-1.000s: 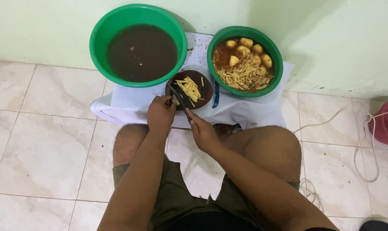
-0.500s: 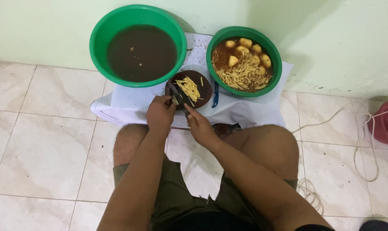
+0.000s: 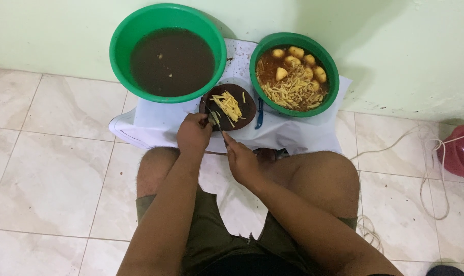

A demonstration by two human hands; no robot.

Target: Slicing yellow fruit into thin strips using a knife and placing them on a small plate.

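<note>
A small round dark cutting board (image 3: pixel 244 113) lies on a white sheet on the floor, with thin yellow potato strips (image 3: pixel 228 105) piled on it. My left hand (image 3: pixel 193 134) rests at the board's near left edge, fingers closed on a small piece of food that is mostly hidden. My right hand (image 3: pixel 240 159) grips a knife (image 3: pixel 216 121) whose blade reaches onto the board beside the left fingers.
A large green basin of dark water (image 3: pixel 168 53) stands behind the board at left. A green bowl (image 3: pixel 294 74) with peeled potatoes and cut strips stands at right. A blue peeler (image 3: pixel 259 112) lies between. A white cord (image 3: pixel 426 168) and red object (image 3: pixel 462 151) are at right.
Both hands stay at the board's near edge. The knife has shifted slightly in small cutting strokes; the bowls and strips are where they were.
</note>
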